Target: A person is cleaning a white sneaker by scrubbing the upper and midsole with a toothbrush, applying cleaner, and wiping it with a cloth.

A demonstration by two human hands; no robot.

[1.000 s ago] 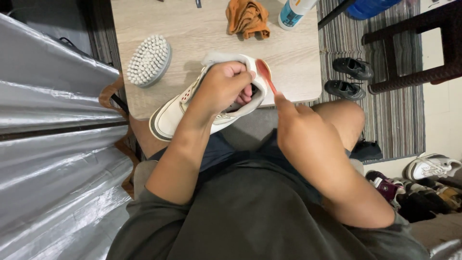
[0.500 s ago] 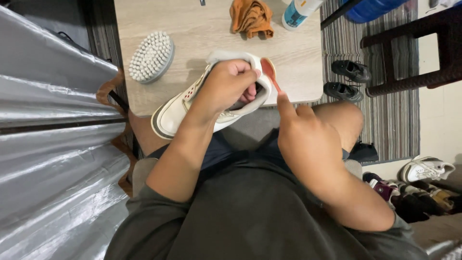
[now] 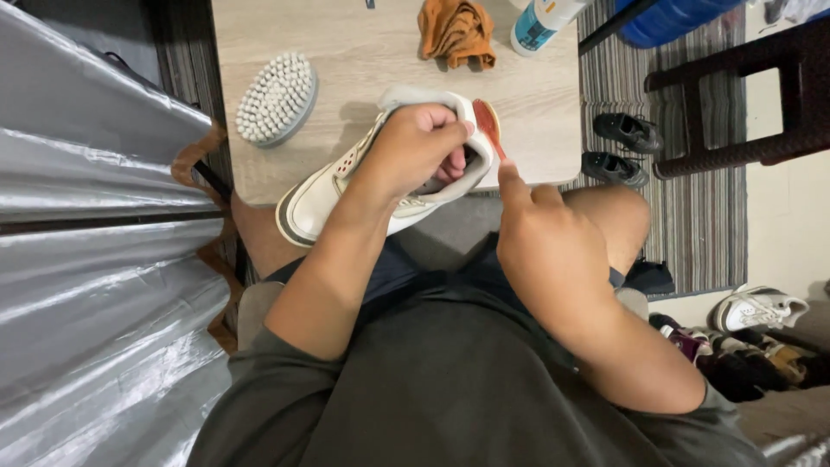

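head view: left hand [image 3: 415,147] still grips the white sneaker [image 3: 346,195]; right hand [image 3: 540,246], clenched on the small red brush [image 3: 487,121], has drawn closer to its heel.

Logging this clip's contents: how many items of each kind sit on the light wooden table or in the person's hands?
White leather sneaker, gripped at its collar by the left hand: 1
Brushes: 2, a white-bristled scrub brush and a small orange brush in the right hand
Crumpled orange cloth: 1
White bottle with blue label: 1
Total: 5
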